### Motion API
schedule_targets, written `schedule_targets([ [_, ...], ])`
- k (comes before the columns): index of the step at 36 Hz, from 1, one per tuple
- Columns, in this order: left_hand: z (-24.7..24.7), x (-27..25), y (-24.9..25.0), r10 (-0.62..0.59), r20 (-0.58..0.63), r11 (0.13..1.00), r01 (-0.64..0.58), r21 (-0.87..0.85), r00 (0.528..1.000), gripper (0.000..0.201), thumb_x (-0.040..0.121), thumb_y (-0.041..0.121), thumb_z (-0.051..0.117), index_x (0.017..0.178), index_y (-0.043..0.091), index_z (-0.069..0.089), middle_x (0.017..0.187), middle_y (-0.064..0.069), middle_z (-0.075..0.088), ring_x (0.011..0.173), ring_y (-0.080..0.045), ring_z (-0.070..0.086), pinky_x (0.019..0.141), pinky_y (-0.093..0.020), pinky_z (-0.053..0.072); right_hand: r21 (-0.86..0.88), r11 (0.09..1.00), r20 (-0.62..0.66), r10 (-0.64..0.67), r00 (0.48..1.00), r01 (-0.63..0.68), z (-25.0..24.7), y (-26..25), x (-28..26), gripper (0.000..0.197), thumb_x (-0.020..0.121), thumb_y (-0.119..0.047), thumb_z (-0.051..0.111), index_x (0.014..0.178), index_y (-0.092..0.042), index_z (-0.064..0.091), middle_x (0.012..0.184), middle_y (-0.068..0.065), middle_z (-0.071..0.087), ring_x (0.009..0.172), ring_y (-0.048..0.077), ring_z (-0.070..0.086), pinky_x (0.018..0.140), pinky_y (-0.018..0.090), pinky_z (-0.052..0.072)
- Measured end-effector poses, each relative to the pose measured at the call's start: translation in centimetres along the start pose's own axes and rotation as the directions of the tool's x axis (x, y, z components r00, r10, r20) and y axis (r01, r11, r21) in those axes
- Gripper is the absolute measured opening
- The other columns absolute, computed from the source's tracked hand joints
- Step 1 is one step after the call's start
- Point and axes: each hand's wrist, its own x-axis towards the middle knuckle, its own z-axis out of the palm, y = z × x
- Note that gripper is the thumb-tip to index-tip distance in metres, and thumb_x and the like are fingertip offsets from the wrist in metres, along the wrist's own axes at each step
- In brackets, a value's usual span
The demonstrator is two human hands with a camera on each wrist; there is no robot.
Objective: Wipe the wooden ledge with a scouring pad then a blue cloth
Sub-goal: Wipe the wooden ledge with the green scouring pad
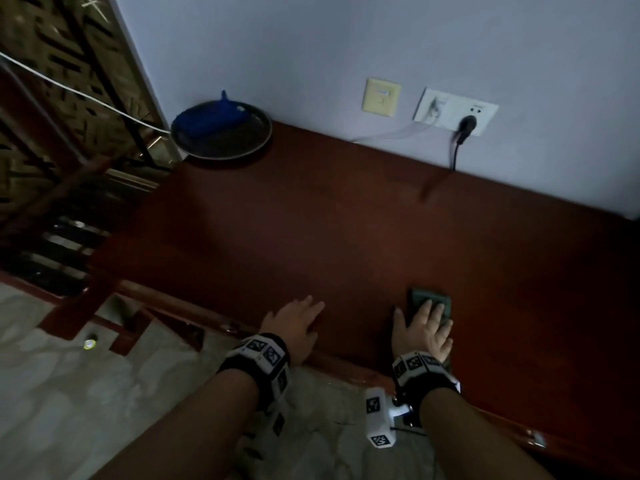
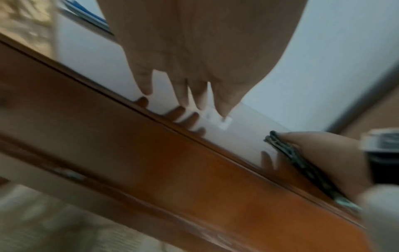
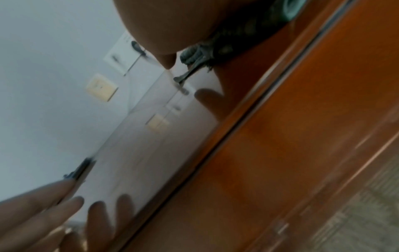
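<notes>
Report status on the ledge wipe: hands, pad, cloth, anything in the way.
Right hand flat, pressing scouring pad on wooden ledge. Left hand open, resting at front edge. Blue cloth in the pan, far corner. Black cord hangs by the wall.

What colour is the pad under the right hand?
Dark green. The pad lies flat on the wooden ledge beneath the right hand; the head view shows it best.

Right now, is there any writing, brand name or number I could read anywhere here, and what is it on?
No text can be read.
Wrist bands: black-and-white square code patterns, no letters.
White socket plate: faint marks, too blurred to read.
Cream wall plate: small mark, too blurred to read.
Scouring pad, blue cloth, dish: no lettering visible.
</notes>
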Motion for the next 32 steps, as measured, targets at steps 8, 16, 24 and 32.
schedule_targets([
  [8, -5.2, -0.6, -14.4, -0.335, -0.159, 0.941, 0.339, -0.001, 0.929, 0.067, 0.101, 0.042, 0.039, 0.152, 0.044, -0.003, 0.161, 0.010, -0.017, 0.149, -0.019, -0.011, 0.114, -0.066, 0.010, -0.023, 0.991, 0.046, -0.132, 0.990, 0.133, 4.4, -12.8, -3.8, 0.076, 0.092, -0.063, 0.023, 0.150, -0.025, -0.007, 0.159, -0.003, -0.013, 0.145, 0.024, -0.012, 0.117, 0.045, 0.001],
  [16, -5.3, -0.7, -18.5, -0.245, -0.159, 0.966, 0.254, 0.040, 0.956, 0.070, 0.097, 0.057, 0.038, 0.155, 0.035, 0.005, 0.163, 0.007, -0.012, 0.150, -0.020, -0.009, 0.118, -0.054, 0.007, -0.137, 0.738, 0.241, -0.622, 0.745, 0.661, 9.0, -22.1, -8.7, 0.065, 0.095, -0.056, 0.025, 0.150, -0.033, -0.002, 0.157, -0.011, -0.013, 0.145, 0.022, -0.014, 0.116, 0.044, -0.003],
  [24, -8.2, 1.3, -19.8, -0.064, -0.043, 0.996, 0.066, 0.064, 0.997, 0.089, 0.088, 0.049, 0.063, 0.151, 0.047, 0.001, 0.159, 0.013, -0.022, 0.147, -0.020, -0.020, 0.112, -0.067, 0.005, -0.204, 0.485, 0.375, -0.764, 0.526, 0.850, 6.3, -14.5, -7.1, 0.058, 0.091, -0.058, 0.012, 0.147, -0.045, 0.000, 0.149, -0.027, -0.017, 0.141, 0.007, -0.019, 0.114, 0.034, -0.009],
  [32, -10.0, 3.2, -18.8, -0.086, 0.102, 0.996, 0.086, -0.001, 0.991, 0.112, 0.077, 0.043, 0.078, 0.151, 0.048, -0.005, 0.159, 0.015, -0.024, 0.147, -0.021, -0.021, 0.108, -0.074, 0.007, -0.158, 0.943, 0.062, -0.287, 0.956, 0.293, 2.1, -9.2, -0.3, 0.056, 0.099, -0.043, 0.032, 0.150, -0.035, 0.009, 0.158, -0.013, -0.003, 0.147, 0.021, -0.003, 0.116, 0.044, 0.007],
])
